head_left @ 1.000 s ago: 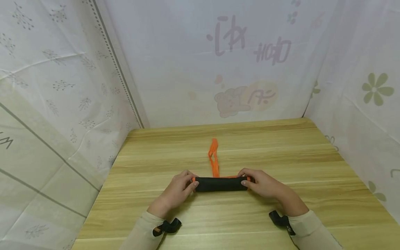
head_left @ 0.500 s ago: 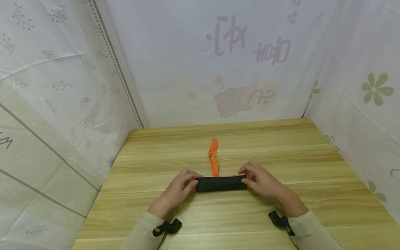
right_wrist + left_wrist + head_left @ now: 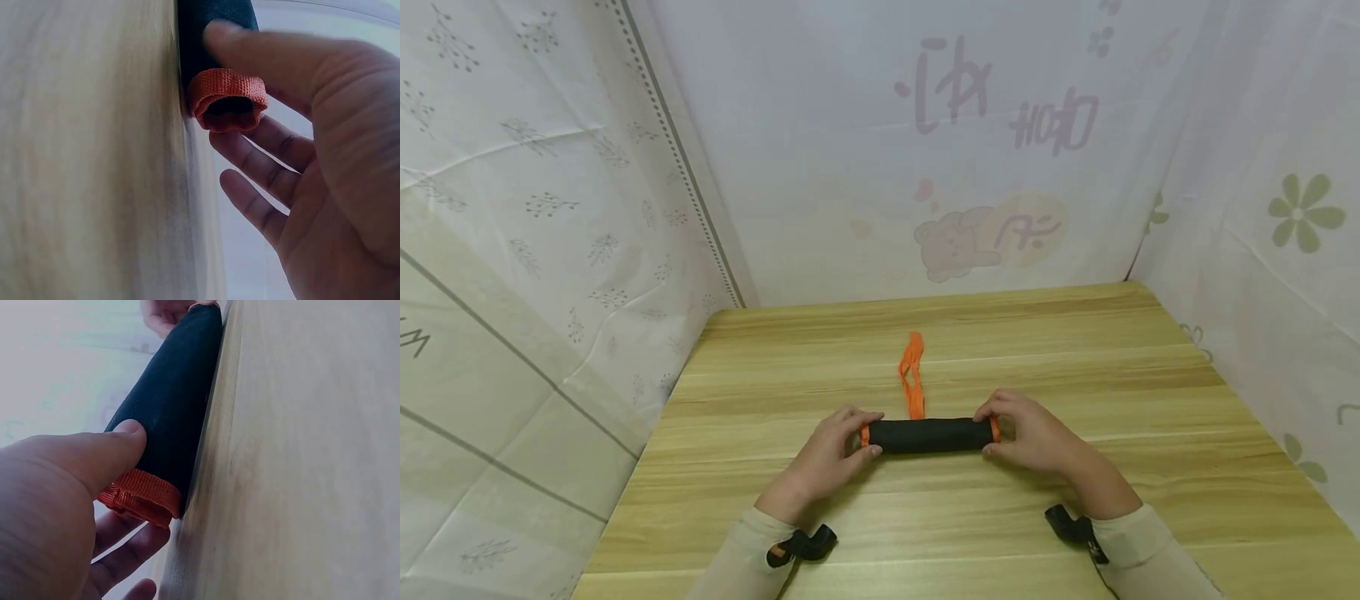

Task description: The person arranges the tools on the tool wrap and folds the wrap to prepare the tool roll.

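A rolled black fabric piece with orange edging (image 3: 931,436) lies across the table, its orange-trimmed ends to the left and right. My left hand (image 3: 823,458) holds the left end between thumb and fingers; in the left wrist view the thumb presses on the black fabric (image 3: 169,394). At the other end my right hand (image 3: 1033,433) grips the roll in the same way. The right wrist view shows a hollow in the orange-trimmed end (image 3: 228,100). From behind the roll an orange strap (image 3: 916,400) runs away over the table. The roll's underside is hidden.
The wood-grain table (image 3: 790,350) reaches back to a printed white curtain (image 3: 850,167). Patterned curtains also hang at the left (image 3: 565,250) and right (image 3: 1262,275). A black wrist camera (image 3: 805,543) is worn on each sleeved forearm.
The roll has turned and shifted slightly away, and the orange strip behind its right part is now covered. Fingers of both hands have changed their hold at the ends. The strap lies almost unmoved.
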Available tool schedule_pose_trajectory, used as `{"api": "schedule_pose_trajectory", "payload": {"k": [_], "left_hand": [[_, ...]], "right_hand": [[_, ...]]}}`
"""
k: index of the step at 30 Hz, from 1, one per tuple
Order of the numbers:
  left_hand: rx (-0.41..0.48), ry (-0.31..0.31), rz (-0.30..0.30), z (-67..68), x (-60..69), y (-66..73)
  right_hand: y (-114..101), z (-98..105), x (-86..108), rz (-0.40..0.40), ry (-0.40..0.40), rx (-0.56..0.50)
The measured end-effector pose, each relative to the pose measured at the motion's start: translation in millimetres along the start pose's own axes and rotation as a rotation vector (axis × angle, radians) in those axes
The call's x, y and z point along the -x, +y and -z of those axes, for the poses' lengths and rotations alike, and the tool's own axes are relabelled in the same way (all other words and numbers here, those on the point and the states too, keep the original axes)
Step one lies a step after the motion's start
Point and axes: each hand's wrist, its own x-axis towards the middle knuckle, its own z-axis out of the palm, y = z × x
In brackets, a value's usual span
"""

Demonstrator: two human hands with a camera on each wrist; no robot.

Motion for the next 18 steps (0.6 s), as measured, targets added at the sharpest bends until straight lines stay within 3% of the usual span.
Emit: {"api": "schedule_pose_trajectory", "payload": {"k": [5, 13, 18], "left_hand": [[0.017, 0.003, 0.007, 0.4, 0.6, -0.8], [0.065, -0.007, 0.010, 0.0, -0.8, -1.2], [0.036, 0.002, -0.002, -0.1, 0.1, -0.1]], "right_hand": [[2.1, -1.2, 0.3, -0.005, -0.026, 0.013], [1.0, -0.2, 2.7, -0.059, -0.117, -0.181], [0.4, 1.7, 4.6, -0.073, -0.163, -0.185]]}}
